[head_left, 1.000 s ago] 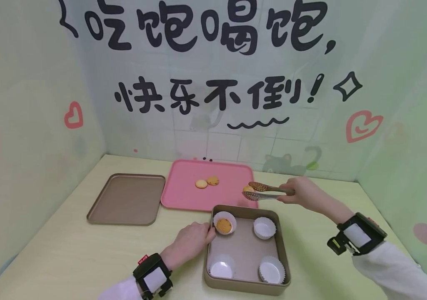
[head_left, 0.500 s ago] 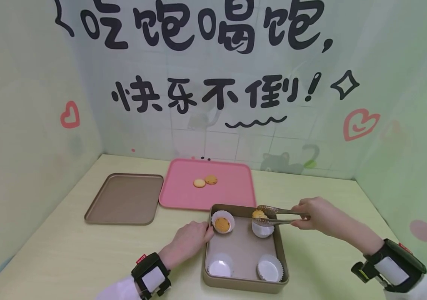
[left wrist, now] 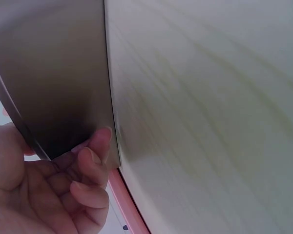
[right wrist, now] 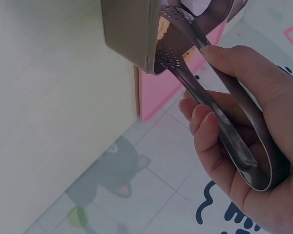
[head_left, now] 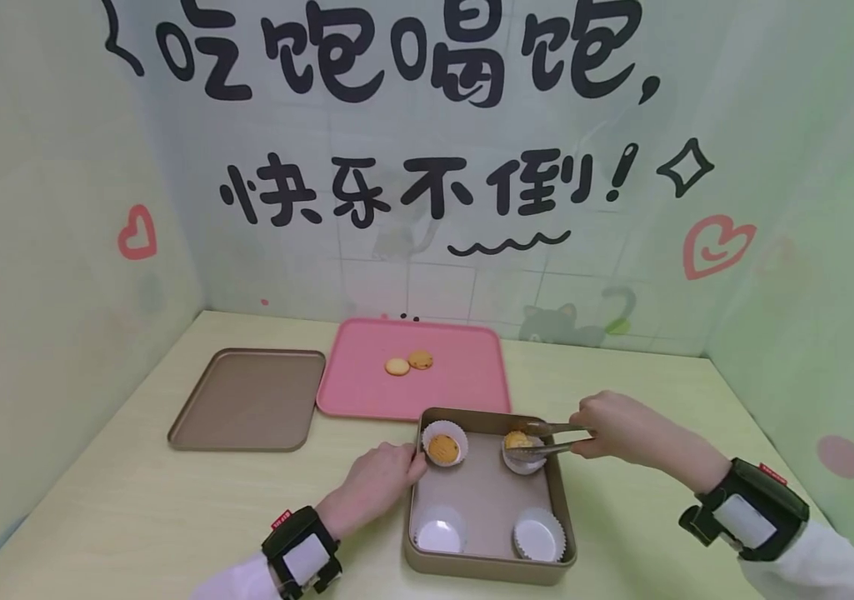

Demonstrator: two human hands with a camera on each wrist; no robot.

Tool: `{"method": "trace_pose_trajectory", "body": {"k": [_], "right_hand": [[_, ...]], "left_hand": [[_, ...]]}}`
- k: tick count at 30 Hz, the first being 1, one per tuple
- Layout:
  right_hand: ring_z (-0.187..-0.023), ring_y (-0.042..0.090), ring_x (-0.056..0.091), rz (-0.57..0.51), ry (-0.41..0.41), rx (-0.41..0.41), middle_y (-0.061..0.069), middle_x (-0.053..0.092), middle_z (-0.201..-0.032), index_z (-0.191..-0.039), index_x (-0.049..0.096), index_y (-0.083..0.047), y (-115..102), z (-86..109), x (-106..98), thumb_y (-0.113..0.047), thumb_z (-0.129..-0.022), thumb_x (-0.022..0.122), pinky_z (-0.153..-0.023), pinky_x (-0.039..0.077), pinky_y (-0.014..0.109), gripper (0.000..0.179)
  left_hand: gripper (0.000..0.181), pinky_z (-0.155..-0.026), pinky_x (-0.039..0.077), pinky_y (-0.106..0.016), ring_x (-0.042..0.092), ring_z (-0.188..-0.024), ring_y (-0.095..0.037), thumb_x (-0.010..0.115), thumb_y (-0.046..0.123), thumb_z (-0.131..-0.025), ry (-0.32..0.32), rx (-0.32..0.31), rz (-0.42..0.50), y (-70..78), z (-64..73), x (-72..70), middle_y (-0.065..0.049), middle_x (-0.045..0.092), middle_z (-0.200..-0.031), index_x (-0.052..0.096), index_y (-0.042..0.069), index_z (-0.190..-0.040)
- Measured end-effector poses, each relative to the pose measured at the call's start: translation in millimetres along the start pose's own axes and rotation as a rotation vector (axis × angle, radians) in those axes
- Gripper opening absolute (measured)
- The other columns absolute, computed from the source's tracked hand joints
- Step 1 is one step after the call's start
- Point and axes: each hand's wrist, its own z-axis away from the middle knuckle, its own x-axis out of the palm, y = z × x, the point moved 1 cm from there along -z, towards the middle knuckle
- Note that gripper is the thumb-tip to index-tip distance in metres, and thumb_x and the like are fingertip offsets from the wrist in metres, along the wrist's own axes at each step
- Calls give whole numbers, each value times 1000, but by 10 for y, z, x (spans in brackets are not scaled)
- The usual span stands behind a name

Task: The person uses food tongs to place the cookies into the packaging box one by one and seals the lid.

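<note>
My right hand [head_left: 617, 427] holds metal tongs [right wrist: 219, 105] with perforated tips, thumb on one arm and fingers curled round the other. Between the tips is a golden cookie [head_left: 517, 440], at the far right white paper cup [head_left: 524, 465] inside a deep brown baking tin [head_left: 490, 570]. Whether the tips still squeeze the cookie, I cannot tell. At the tin's far left corner my left hand [head_left: 376, 487] grips the wall, thumb at the rim and fingers against the outer side [left wrist: 83, 58]. A round cookie [head_left: 443, 450] lies in the far left cup [head_left: 456, 429].
Two more paper cups, near left [head_left: 440, 533] and near right [head_left: 539, 537], hold no cookie. Behind the tin lies a pink tray [head_left: 464, 383] with two cookies [head_left: 408, 363]. A flat brown tray [head_left: 250, 400] sits to the left. Printed walls enclose the table.
The right hand has brought the tongs with the cookie from the pink tray's right edge to the far right cup, then lowered them into it. The left hand stays on the tin.
</note>
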Motion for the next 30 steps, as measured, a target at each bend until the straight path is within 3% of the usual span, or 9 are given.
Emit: {"method": "trace_pose_trajectory", "body": {"k": [13,20,25,30], "right_hand": [[-52,2,29,11,-20,11,-10,36,-58,-62,52,-15,21,-72,-4,-13,-75,78,-48,30,22,29],[-53,1,32,-20,31,-50,-12,36,-59,-62,50,-16,-8,-130,-150,-12,-77,77,-50,32,22,31],[-54,2,38,-30,57,-48,-10,43,-60,-66,57,-14,-42,-305,-272,-13,-79,78,-50,36,22,24],[-52,3,36,-77,36,6,-9,42,-57,-66,58,-13,-23,-596,-320,-15,-82,76,-48,31,21,24]], "left_hand": [[32,-42,27,-25,35,-51,-10,49,16,-97,-4,-5,-11,-7,4,3,5,30,-56,44,11,-66],[33,-42,26,-24,33,-50,-9,50,15,-97,0,11,-9,-17,9,2,6,28,-56,43,11,-65],[33,-42,26,-24,34,-50,-9,51,15,-97,4,25,-21,-20,10,5,5,29,-56,43,11,-65],[32,-41,26,-23,34,-50,-9,51,14,-97,8,38,-37,-30,11,10,5,29,-56,43,11,-66]]}}
